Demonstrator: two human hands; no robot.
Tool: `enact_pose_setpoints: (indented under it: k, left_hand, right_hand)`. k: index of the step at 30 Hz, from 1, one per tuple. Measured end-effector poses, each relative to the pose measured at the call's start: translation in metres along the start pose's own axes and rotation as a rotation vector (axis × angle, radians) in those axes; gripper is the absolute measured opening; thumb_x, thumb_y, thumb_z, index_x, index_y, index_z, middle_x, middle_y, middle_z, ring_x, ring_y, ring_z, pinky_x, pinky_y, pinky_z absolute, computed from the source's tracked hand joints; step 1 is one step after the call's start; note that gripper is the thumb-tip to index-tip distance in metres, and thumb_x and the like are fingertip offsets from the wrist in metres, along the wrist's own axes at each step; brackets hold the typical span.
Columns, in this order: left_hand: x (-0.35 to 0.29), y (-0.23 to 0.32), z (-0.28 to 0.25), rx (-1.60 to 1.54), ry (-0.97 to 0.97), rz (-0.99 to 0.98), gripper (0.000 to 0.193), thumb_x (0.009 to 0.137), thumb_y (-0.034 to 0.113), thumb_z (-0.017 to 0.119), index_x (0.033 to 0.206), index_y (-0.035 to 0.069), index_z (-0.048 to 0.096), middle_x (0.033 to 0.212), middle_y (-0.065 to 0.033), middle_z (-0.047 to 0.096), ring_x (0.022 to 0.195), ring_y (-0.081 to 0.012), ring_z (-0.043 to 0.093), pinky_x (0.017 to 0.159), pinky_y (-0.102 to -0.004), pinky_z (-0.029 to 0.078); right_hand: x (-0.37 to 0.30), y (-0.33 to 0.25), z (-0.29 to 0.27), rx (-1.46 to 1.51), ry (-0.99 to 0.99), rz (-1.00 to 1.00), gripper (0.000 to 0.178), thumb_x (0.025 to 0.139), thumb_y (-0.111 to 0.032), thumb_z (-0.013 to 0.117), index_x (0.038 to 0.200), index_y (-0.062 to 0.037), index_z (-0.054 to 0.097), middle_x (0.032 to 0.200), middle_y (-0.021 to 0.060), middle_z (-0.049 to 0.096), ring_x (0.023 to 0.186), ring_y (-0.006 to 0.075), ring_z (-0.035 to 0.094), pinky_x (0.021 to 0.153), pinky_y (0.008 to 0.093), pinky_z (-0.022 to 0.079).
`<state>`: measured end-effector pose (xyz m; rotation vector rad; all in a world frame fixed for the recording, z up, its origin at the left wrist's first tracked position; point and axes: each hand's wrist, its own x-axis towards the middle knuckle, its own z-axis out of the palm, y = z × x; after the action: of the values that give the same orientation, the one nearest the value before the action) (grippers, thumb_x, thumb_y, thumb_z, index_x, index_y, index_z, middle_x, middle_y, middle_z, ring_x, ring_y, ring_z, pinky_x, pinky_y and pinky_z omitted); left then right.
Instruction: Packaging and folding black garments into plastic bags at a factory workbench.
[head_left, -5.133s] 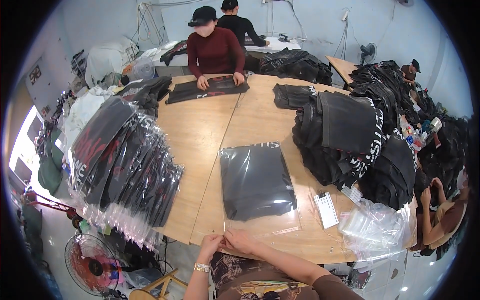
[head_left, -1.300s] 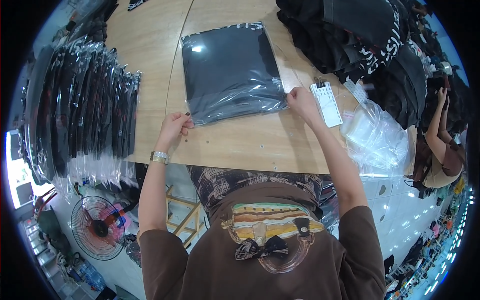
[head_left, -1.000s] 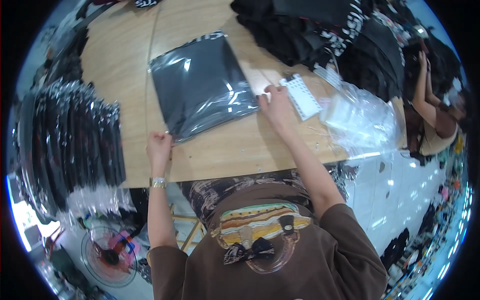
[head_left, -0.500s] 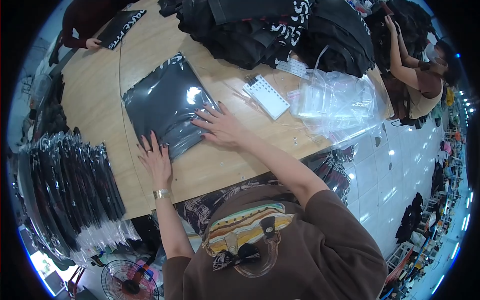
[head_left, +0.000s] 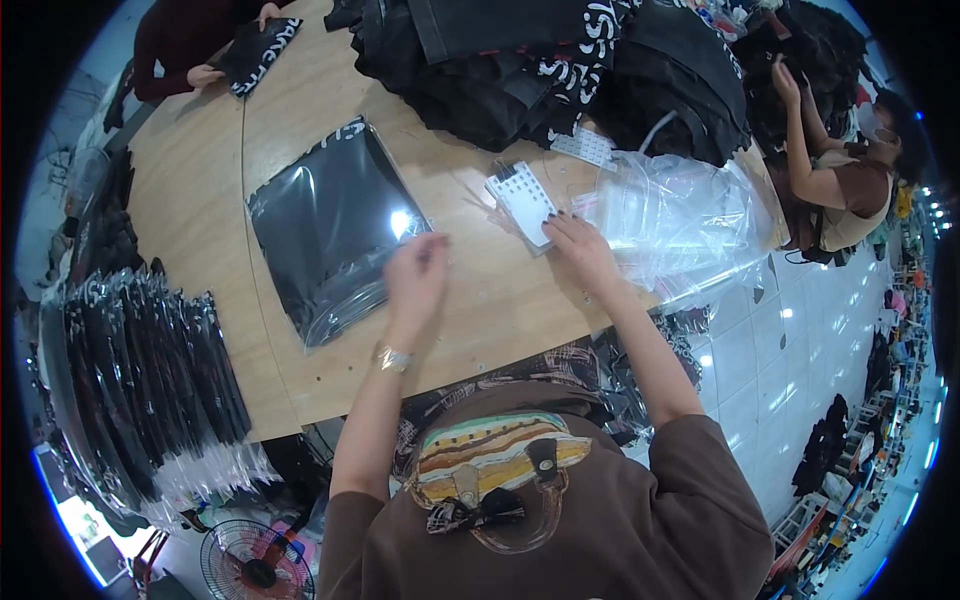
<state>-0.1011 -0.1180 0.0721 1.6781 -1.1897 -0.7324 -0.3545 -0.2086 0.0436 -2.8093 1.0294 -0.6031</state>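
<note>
A folded black garment in a clear plastic bag [head_left: 330,225] lies flat on the wooden table in front of me, with white lettering at its far edge. Over its right side is my left hand [head_left: 418,272], smeared by motion; its fingers look bent, but whether they hold anything is unclear. My right hand [head_left: 585,250] reaches out to a white sheet of small printed stickers [head_left: 523,197]. Its fingers are stretched out, the tips on the sheet's near right corner. A clip-like dark piece sits at the sheet's far end.
Loose clear plastic bags [head_left: 680,230] are heaped to the right, by another label sheet [head_left: 585,147]. Black garments [head_left: 480,80] pile up at the far side. Bagged garments [head_left: 140,370] stand in a row at left. Two co-workers [head_left: 190,50] handle black garments across the table and at far right.
Both hands have left the bagged garment's surface. My right hand moved right to the sticker sheet; my left hand lifted and shifted right. The far-left co-worker now has both hands at a black garment.
</note>
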Motion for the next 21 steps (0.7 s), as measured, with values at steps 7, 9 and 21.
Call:
enact_pose_setpoints:
  k: [7,9,21]
  left_hand:
    - [0.046,0.019,0.09,-0.172,-0.27,-0.382,0.033,0.083,0.03,0.054,0.08,-0.002,0.064,0.071,-0.0115,0.065,0.062,-0.0196,0.061,0.059,-0.0301,0.047]
    - [0.058,0.023,0.101,-0.045,-0.229,-0.286,0.035,0.082,0.031,0.055,0.078,-0.002,0.065,0.072,-0.0117,0.065,0.063,-0.0189,0.062,0.058,-0.0299,0.047]
    - [0.07,0.019,0.108,-0.234,-0.739,-0.624,0.015,0.079,0.011,0.059,0.094,0.007,0.059,0.056,0.0061,0.046,0.04,-0.0029,0.032,0.036,-0.0209,0.02]
  right_hand:
    - [0.004,-0.013,-0.009,0.375,0.19,0.298,0.011,0.072,-0.005,0.063,0.083,-0.0051,0.06,0.077,0.0119,0.061,0.069,0.0301,0.059,0.06,0.0381,0.047]
    - [0.003,-0.015,-0.011,0.354,0.179,0.28,0.011,0.073,-0.005,0.063,0.083,-0.0055,0.061,0.078,0.0112,0.062,0.069,0.0298,0.059,0.061,0.0377,0.047]
    - [0.009,0.003,0.013,0.599,0.241,0.53,0.017,0.076,-0.003,0.06,0.093,-0.0013,0.063,0.08,0.0139,0.058,0.069,0.0271,0.06,0.062,0.0329,0.048]
